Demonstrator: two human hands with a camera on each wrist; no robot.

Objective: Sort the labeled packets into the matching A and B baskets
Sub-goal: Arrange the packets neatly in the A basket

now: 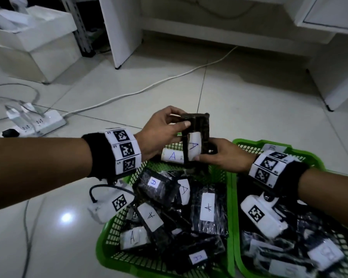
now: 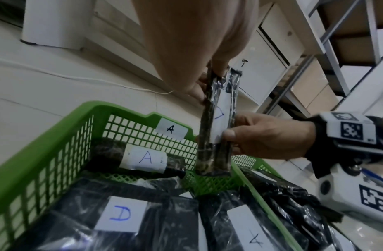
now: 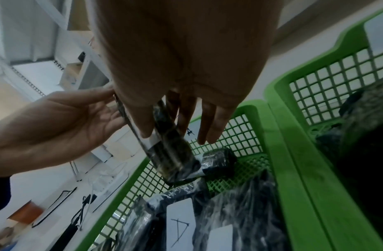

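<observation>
Two baskets stand side by side on the floor [image 1: 239,93], touching along their inner walls: the A basket [image 1: 102,245] on the left, the B basket [image 1: 317,159] on the right. Packets lie piled in each. One rolled packet [image 1: 172,156] lies at the far end of the A basket. Above that far end, a held packet [image 1: 196,137] stands upright between the left hand [image 1: 161,133] and the right hand [image 1: 227,155]. A power strip [image 1: 38,122] lies on the floor far left.
</observation>
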